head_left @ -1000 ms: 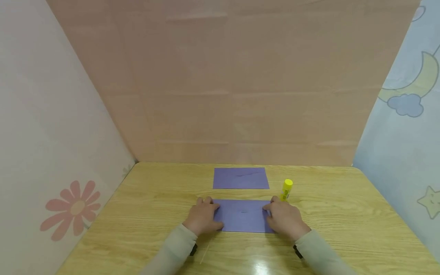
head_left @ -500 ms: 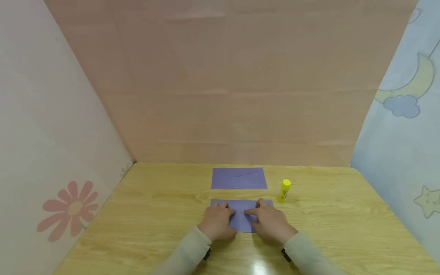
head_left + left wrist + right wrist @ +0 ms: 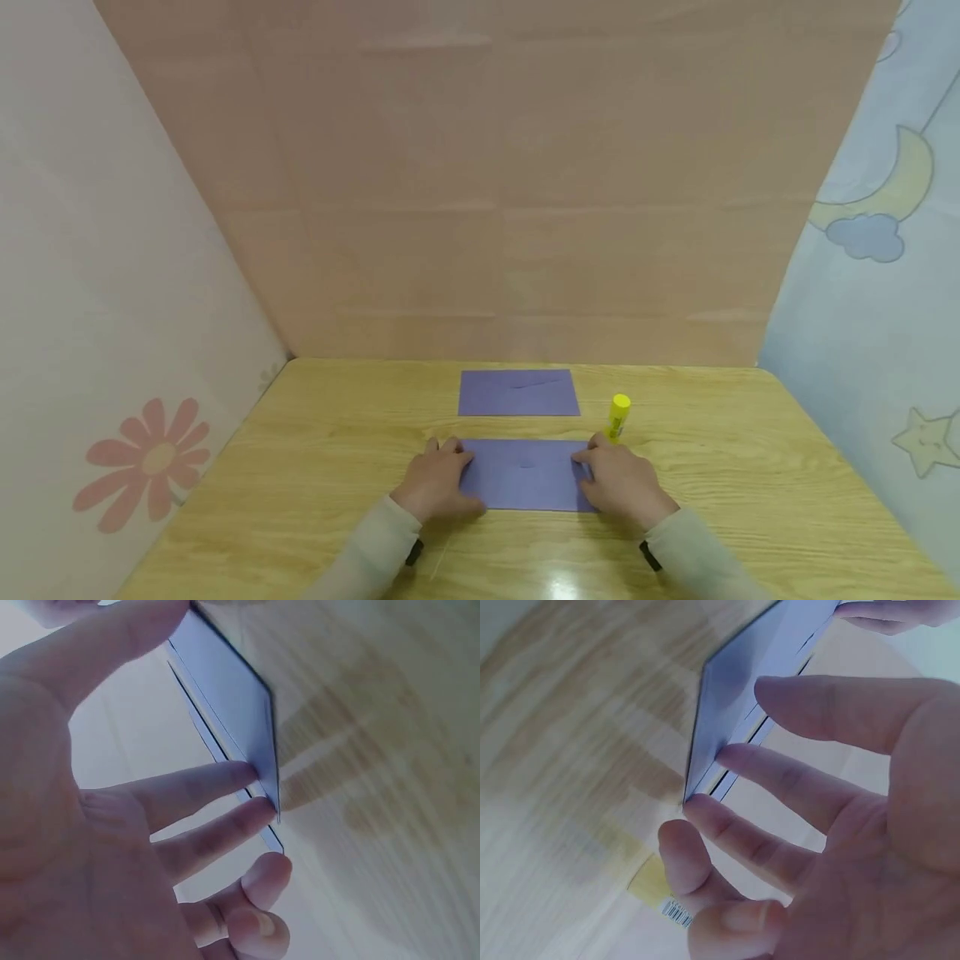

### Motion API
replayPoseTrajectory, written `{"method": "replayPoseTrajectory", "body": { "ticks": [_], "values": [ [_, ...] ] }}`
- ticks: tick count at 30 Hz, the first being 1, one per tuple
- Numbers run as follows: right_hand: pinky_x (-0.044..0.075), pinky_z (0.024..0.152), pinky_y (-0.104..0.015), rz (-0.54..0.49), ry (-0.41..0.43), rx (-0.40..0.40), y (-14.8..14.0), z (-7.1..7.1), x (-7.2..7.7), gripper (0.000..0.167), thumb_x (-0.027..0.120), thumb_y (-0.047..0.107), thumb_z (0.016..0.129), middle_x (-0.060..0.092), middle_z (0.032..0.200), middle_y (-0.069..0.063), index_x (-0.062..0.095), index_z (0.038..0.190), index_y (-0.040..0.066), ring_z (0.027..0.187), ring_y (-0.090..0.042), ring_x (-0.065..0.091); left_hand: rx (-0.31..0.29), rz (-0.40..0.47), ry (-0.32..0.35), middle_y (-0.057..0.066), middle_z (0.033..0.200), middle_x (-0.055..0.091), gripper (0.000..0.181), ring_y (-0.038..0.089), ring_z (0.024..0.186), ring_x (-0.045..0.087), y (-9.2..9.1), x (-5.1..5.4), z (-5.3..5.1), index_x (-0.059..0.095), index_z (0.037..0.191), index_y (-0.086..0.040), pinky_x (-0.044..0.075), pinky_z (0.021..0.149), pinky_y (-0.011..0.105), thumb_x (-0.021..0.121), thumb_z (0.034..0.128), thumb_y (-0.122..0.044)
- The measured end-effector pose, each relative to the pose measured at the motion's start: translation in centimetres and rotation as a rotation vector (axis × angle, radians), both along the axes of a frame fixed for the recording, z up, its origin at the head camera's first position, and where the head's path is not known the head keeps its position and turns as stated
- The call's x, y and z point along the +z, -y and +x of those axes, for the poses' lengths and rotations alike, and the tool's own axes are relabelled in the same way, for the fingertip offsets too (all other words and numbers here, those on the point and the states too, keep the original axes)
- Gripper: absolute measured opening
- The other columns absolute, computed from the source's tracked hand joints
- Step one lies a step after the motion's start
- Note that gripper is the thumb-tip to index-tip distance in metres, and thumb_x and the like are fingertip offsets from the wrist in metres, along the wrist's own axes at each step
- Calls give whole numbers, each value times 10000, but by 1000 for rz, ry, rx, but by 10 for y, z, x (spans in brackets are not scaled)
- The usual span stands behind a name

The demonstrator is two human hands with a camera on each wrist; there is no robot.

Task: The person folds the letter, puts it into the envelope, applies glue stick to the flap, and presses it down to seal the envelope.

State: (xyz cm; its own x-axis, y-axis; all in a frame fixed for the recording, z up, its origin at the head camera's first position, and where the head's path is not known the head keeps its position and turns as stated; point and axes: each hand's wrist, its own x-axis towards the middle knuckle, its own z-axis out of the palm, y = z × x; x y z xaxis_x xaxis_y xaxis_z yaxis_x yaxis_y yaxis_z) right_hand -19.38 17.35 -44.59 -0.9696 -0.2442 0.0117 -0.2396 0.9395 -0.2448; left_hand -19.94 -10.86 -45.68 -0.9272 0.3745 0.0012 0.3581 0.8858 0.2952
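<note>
A purple rectangular sheet of paper (image 3: pixel 525 487) lies flat on the table with a short slit-like mark near its middle. My left hand (image 3: pixel 438 483) rests at its left edge, the index and middle fingertips touching the paper in the left wrist view and the thumb at the near corner. At the right edge, my right hand (image 3: pixel 626 483) touches the sheet with extended index and middle fingers. In the right wrist view its thumb (image 3: pixel 817 705) hovers over or lightly meets the paper; I cannot tell which. The ring and little fingers of both hands are bent.
Behind the sheet lies a second purple paper (image 3: pixel 517 400) with a slanting line across its right half. A yellow glue stick (image 3: pixel 618 417) stands just beyond my right hand. A brown backdrop (image 3: pixel 480 250) rises at the table's far edge, with patterned side walls.
Both hands slid inward to the middle of the near paper half a second ago. Now they are back apart at its left and right edges. The papers and glue stick stay put.
</note>
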Motion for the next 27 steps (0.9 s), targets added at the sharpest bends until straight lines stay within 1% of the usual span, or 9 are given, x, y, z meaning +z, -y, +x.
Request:
{"method": "replayPoseTrajectory", "body": {
  "ticks": [4, 8, 12, 15, 16, 19, 22, 25, 27],
  "values": [
    [438, 498, -336, 10, -25, 7, 4, 1, -5, 374, 730, 123, 809, 604, 1078, -67, 740, 1182, 99, 744, -193, 566, 0, -22, -5, 101, 1258, 582, 699, 285, 1040, 486, 0, -1, 3, 676, 1258, -27, 496, 801, 464, 835, 738, -466],
    [395, 458, -313, 6, -57, 30, 11, 2, -8, 414, 687, 34, 804, 558, 977, -112, 738, 1201, 139, 661, -184, 487, -7, -13, -22, 124, 1230, 592, 627, 282, 1019, 488, -3, 2, 5, 681, 1259, -64, 492, 782, 447, 829, 769, -427],
    [387, 457, -332, 18, -71, 45, 20, 1, -7, 429, 638, -12, 829, 512, 888, -151, 732, 1214, 151, 645, -217, 443, -20, -4, -18, 174, 1154, 561, 578, 275, 974, 459, -13, 6, 6, 677, 1280, -103, 469, 722, 411, 809, 795, -387],
    [417, 488, -359, 29, -67, 61, 30, 1, -5, 426, 637, -15, 843, 521, 874, -167, 736, 1212, 172, 689, -245, 458, -25, -27, -7, 213, 1137, 550, 582, 292, 987, 447, -24, 7, 7, 660, 1317, -143, 468, 721, 402, 788, 813, -404],
    [429, 500, -369, 37, -73, 75, 34, 2, -5, 425, 638, -11, 845, 526, 873, -168, 737, 1210, 183, 710, -253, 467, -22, -35, 0, 223, 1135, 557, 587, 301, 997, 446, -28, 8, 7, 655, 1326, -154, 469, 739, 406, 784, 816, -413],
    [469, 525, -403, 38, -98, 126, 44, 3, -6, 422, 655, -3, 842, 536, 856, -163, 744, 1199, 203, 731, -269, 495, -10, -96, -14, 257, 1166, 601, 593, 357, 1061, 478, -38, 9, 8, 648, 1343, -193, 483, 816, 446, 772, 823, -450],
    [490, 531, -424, 52, -135, 157, 51, 4, -8, 404, 673, 23, 844, 538, 833, -152, 747, 1189, 219, 713, -266, 507, 12, -154, -16, 252, 1174, 626, 593, 365, 1064, 495, -45, 11, 10, 639, 1359, -222, 466, 851, 466, 762, 833, -468],
    [484, 523, -436, 61, -143, 143, 54, 5, -8, 394, 679, 38, 841, 545, 820, -142, 752, 1175, 232, 685, -262, 505, 31, -211, -38, 243, 1150, 641, 574, 343, 1022, 510, -49, 11, 11, 643, 1355, -252, 462, 844, 468, 750, 842, -486],
    [493, 538, -450, 77, -132, 120, 54, 6, -7, 388, 682, 58, 835, 588, 844, -138, 752, 1171, 238, 715, -271, 538, 39, -237, -55, 230, 1120, 655, 561, 326, 986, 517, -51, 10, 12, 653, 1344, -269, 462, 845, 470, 751, 839, -495]
  ]
}}
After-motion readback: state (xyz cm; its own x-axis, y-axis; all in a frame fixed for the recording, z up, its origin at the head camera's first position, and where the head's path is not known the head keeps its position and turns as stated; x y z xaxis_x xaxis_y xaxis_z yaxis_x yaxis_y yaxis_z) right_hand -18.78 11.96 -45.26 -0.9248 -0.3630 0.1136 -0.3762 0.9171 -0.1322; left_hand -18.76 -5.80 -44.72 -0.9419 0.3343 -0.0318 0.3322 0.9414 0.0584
